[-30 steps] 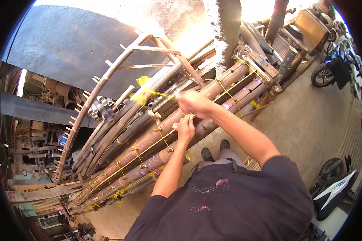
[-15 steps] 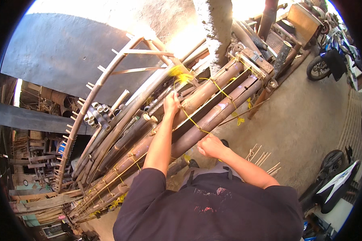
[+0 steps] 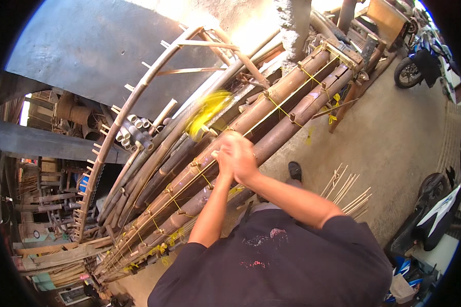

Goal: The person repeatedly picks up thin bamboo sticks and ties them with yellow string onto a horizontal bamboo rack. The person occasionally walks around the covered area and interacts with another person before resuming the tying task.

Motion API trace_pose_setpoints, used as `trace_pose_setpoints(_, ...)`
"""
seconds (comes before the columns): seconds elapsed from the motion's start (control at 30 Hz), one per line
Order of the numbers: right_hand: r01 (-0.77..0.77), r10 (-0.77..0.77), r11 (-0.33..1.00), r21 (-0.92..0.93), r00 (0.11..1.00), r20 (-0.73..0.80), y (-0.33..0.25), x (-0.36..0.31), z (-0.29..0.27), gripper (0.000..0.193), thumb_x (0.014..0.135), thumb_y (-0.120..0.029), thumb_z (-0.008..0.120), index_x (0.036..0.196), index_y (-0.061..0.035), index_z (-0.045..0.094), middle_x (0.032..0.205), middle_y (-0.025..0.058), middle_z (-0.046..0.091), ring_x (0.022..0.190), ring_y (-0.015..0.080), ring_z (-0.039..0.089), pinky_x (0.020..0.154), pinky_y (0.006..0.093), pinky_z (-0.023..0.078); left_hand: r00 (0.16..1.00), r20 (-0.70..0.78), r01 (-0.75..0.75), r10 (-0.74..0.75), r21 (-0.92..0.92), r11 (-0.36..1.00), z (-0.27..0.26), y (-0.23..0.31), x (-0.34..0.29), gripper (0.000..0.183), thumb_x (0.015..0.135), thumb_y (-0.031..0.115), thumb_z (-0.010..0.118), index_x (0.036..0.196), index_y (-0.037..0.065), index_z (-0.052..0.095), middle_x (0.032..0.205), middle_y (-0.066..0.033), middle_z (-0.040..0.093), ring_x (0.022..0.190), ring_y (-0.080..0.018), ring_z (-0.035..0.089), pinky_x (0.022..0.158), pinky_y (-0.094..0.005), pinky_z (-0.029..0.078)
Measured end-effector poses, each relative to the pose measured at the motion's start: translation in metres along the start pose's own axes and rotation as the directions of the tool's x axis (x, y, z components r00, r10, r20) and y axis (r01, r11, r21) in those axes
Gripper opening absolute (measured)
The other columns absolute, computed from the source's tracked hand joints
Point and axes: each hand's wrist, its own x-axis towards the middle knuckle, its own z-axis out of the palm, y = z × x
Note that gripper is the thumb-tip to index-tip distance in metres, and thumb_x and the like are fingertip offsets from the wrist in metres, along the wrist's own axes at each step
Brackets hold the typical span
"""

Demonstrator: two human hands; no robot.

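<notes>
My left hand (image 3: 224, 165) and my right hand (image 3: 242, 159) meet over two long, brown bamboo poles (image 3: 277, 145) laid side by side at a slant. Both hands look closed and are smeared by motion; the yellow string between their fingers is mostly hidden. A loose bunch of yellow string (image 3: 208, 115) swings in a blur just beyond them. Thin yellow string (image 3: 277, 106) crosses the poles in several places, around short pegs (image 3: 292, 117) standing up from them. A thin strip runs lengthwise between the poles.
A curved bamboo frame with pegs (image 3: 138, 92) leans at the left, beside stacked bamboo poles (image 3: 159, 166). Thin sticks (image 3: 351, 192) lie on the floor to the right. A concrete post (image 3: 293, 30) stands beyond the poles. Motorcycles (image 3: 420, 71) are parked at the far right.
My right hand has moved up and left to meet my left hand, which has come nearer. The yellow bunch has swung left. The view has shifted slightly.
</notes>
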Motion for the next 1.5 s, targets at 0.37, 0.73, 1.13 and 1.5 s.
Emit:
trace_pose_setpoints(0.37,0.295,0.266,0.733,-0.613,0.705,0.658,-0.019,0.114,-0.022,0.045,0.101,-0.04,0.049,0.082,-0.0014,0.062,0.079,0.0115,0.064,0.068,0.0242,0.056,0.065,0.04,0.047,0.976,-0.169,0.082,-0.141,-0.315,0.946,0.0,0.019,0.0,0.023,0.098,0.026,0.054,0.098,0.011,0.071,0.085,-0.0128,0.07,0.084,-0.0301,0.064,0.087,-0.0462,0.03)
trace_pose_setpoints(0.73,0.33,0.458,0.299,-0.896,0.774,0.438,-0.015,-0.048,-0.108,0.04,0.092,-0.031,0.054,0.066,-0.001,0.062,0.064,0.0209,0.061,0.064,0.0412,0.061,0.066,0.0512,0.049,0.978,-0.137,0.022,-0.156,-0.68,0.733,-0.056,0.061,0.096,0.022,0.102,0.015,0.049,0.092,0.002,0.064,0.069,-0.0003,0.057,0.061,-0.0067,0.052,0.057,-0.0226,0.042)
trace_pose_setpoints(1.13,-0.231,0.687,0.639,-0.733,0.601,0.409,0.121,-0.127,-0.06,0.027,0.095,-0.027,0.06,0.115,-0.0095,0.061,0.107,0.0095,0.066,0.099,0.0208,0.063,0.086,0.0369,0.051,1.0,0.029,0.006,-0.008,0.074,0.997,-0.1,-0.079,0.062,0.035,0.098,0.034,0.048,0.098,0.004,0.067,0.096,-0.0246,0.068,0.094,-0.0452,0.064,0.08,-0.054,0.049)
trace_pose_setpoints(1.5,0.204,0.197,0.74,-0.64,0.845,0.498,0.125,0.006,0.131,0.035,0.099,-0.032,0.049,0.1,-0.0025,0.068,0.083,0.0121,0.067,0.082,0.0189,0.065,0.074,0.0344,0.053,0.997,-0.011,0.074,-0.077,-0.163,0.984,-0.085,-0.135,-0.09,0.031,0.097,0.031,0.055,0.119,0.012,0.064,0.112,-0.0205,0.067,0.11,-0.0354,0.062,0.088,-0.0475,0.043)
